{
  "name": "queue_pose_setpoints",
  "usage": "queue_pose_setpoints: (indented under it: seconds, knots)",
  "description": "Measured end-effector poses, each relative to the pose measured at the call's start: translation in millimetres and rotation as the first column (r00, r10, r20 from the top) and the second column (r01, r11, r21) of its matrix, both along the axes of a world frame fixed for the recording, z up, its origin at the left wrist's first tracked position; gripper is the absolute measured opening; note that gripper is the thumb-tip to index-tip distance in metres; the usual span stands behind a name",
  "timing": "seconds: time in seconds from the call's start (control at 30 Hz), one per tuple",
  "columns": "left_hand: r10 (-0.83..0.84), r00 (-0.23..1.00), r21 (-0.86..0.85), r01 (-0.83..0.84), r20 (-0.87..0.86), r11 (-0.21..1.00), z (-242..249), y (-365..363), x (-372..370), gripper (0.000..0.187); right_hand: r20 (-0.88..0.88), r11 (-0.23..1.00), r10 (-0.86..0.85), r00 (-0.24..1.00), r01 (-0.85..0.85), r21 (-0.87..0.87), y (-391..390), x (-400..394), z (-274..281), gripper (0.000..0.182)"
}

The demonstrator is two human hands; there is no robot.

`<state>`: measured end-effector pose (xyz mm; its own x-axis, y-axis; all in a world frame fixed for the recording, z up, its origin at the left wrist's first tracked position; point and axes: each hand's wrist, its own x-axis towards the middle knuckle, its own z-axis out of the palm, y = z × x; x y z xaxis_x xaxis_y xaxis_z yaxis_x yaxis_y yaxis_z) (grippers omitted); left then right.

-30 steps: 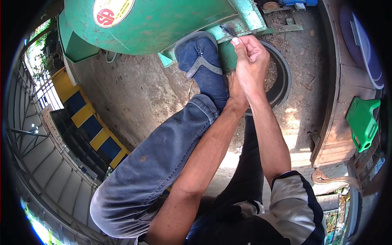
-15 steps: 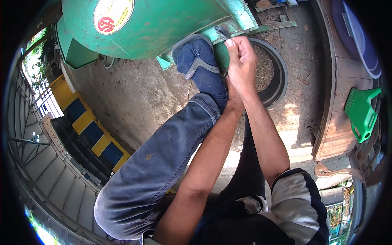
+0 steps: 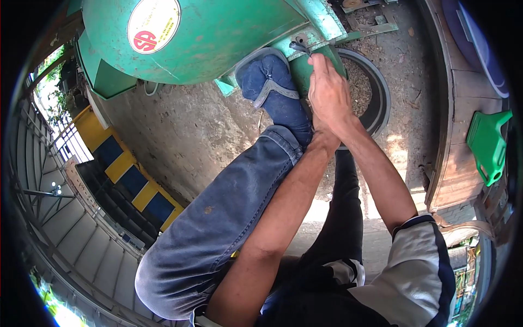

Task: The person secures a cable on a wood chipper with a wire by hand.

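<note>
My right hand [image 3: 329, 95] is closed, its back turned up and its fingertips pinching a slim dark piece with a looped end [image 3: 299, 47]. What kind of thing this piece is I cannot tell. Its free end lies over the green metal bracket [image 3: 321, 36] at the base of a large green rounded housing [image 3: 218, 38]. Under the right wrist lies the wrist of my left hand [image 3: 322, 132], beside my ankle, with its fingers hidden. My foot, in a blue sock and a grey sandal [image 3: 272, 90], is raised against the bracket's edge.
A dark round tub [image 3: 383, 98] with grainy material inside stands just right of my hands. Farther right are a wooden bench [image 3: 455, 158], a green plastic jug [image 3: 486, 144] and a purple basin [image 3: 479, 49]. A yellow and blue panel [image 3: 133, 180] runs along the left.
My right hand has rolled over so its back faces up. The dark piece's free end has swung to the left across the bracket. The whole view has shifted slightly.
</note>
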<state>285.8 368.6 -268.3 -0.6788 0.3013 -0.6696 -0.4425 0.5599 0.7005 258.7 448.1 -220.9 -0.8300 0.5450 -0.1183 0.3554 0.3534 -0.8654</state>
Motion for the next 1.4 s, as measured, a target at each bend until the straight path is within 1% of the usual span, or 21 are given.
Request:
queue_pose_setpoints:
  seconds: [0.07, 0.13, 0.23, 0.47, 0.5, 0.53, 0.57, 0.6, 0.63, 0.8, 0.87, 0.93, 1.0, 1.03, 1.07, 1.1, 1.13, 1.2, 1.27, 1.33, 1.4]
  knots:
    - [0.016, 0.999, 0.007, -0.017, 0.039, 1.0, -2.9, 3.1, -0.7, 0.035, 0.022, 0.999, 0.036, 0.999, -0.036, -0.002, 3.0, -0.1, -4.4, 0.011]
    - [0.037, 0.997, 0.011, -0.038, 0.07, 0.999, 5.0, -2.5, 12.1, 0.035, -0.124, 0.991, -0.049, 0.991, 0.032, -0.133, 3.3, -1.1, -5.1, 0.012]
    - [0.057, 0.993, 0.018, -0.059, 0.106, 0.998, 7.5, -10.3, 8.6, 0.034, 0.004, 0.963, -0.088, 0.996, 0.086, -0.256, 2.8, -9.5, 3.8, 0.017]
    - [0.086, 0.978, 0.048, -0.096, 0.192, 0.994, 7.7, -14.7, 14.9, 0.034, 0.062, 0.981, -0.073, 0.995, 0.083, -0.177, 4.0, -5.7, 1.4, 0.016]
    - [-0.238, 0.969, -0.161, 0.245, 0.058, 0.956, 7.8, -14.4, 10.7, 0.032, 0.078, 0.974, -0.071, 0.994, 0.086, -0.21, 6.9, -5.8, 5.0, 0.014]
    - [-0.55, 0.835, -0.407, 0.506, 0.008, 0.761, 10.4, -20.0, 9.9, 0.031, 0.1, 0.962, -0.065, 0.993, 0.089, -0.257, 4.0, -4.4, 8.9, 0.013]
    - [-0.553, 0.833, -0.409, 0.506, 0.005, 0.759, -1.3, -29.4, 15.0, 0.031, 0.046, 0.963, -0.107, 0.993, 0.115, -0.245, 0.5, -4.6, 5.8, 0.01]
    - [-0.257, 0.966, -0.124, 0.258, 0.027, 0.958, -22.2, -37.8, 20.8, 0.03, 0.038, 0.963, -0.111, 0.993, 0.117, -0.242, -2.0, -3.9, 3.5, 0.01]
    - [0.043, 0.989, 0.151, -0.064, 0.14, 0.986, -34.6, -39.6, 22.4, 0.03, 0.038, 0.973, -0.111, 0.993, 0.116, -0.201, -3.7, -4.2, 0.9, 0.01]
    - [0.114, 0.961, 0.207, -0.168, 0.253, 0.964, -13.5, -21.8, 20.6, 0.029, 0.003, 0.982, -0.124, 0.992, 0.124, -0.143, -4.2, -6.3, 0.0, 0.017]
    - [0.097, 0.965, 0.225, -0.154, 0.243, 0.962, -19.9, -24.7, 18.7, 0.028, 0.093, 0.992, -0.067, 0.993, 0.076, -0.097, 0.1, -9.8, 0.8, 0.023]
    - [0.209, 0.939, 0.268, -0.283, 0.274, 0.921, -38.1, -30.8, 16.3, 0.028, 0.149, 0.989, -0.052, 0.987, 0.072, -0.131, -1.9, -12.3, 2.3, 0.023]
    - [-0.032, 0.93, 0.42, -0.135, 0.367, 0.897, -30.3, -32.6, 3.2, 0.037, 0.107, 0.994, -0.095, 0.99, 0.1, -0.039, -3.8, -13.7, -4.0, 0.023]
    - [-0.279, 0.959, 0.061, 0.276, 0.047, 0.959, -25.2, -24.9, 7.3, 0.035, 0.108, 0.995, -0.083, 0.991, 0.088, -0.039, -1.3, -11.3, 0.8, 0.023]
    - [-0.28, 0.96, 0.067, 0.278, 0.021, 0.958, -6.8, -18.6, 0.9, 0.035, 0.084, 0.996, -0.085, 0.993, 0.088, -0.028, 0.9, -12.5, 6.8, 0.023]
    - [-0.587, 0.805, -0.281, 0.546, -0.084, 0.789, 14.9, -14.1, -1.3, 0.034, 0.094, 0.993, -0.068, 0.993, 0.077, -0.094, 2.4, -7.8, 8.6, 0.022]
    - [-0.831, 0.554, -0.604, 0.644, -0.056, 0.47, 34.5, -7.8, 0.1, 0.034, 0.11, 0.986, -0.049, 0.993, 0.065, -0.152, 4.1, -3.4, 8.1, 0.022]
    - [-0.809, 0.573, -0.58, 0.617, -0.131, 0.532, 35.3, -7.8, 7.4, 0.032, 0.065, 0.983, -0.057, 0.996, 0.067, -0.174, 2.0, 0.6, -1.2, 0.018]
    - [-0.584, 0.782, -0.427, 0.462, -0.218, 0.777, 20.6, -12.7, 11.5, 0.034, 0.054, 0.978, -0.086, 0.995, 0.094, -0.187, 1.1, -1.7, -0.6, 0.015]
    - [-0.552, 0.79, -0.404, 0.428, -0.266, 0.808, 4.8, -17.7, 20.0, 0.036, 0.084, 0.978, -0.068, 0.994, 0.083, -0.189, -1.9, 2.0, -0.7, 0.014]
    - [-0.324, 0.85, -0.227, 0.248, -0.415, 0.942, -23.6, -21.2, 32.8, 0.036, 0.001, 0.98, -0.113, 0.994, 0.112, -0.165, -5.7, 4.6, -11.1, 0.013]
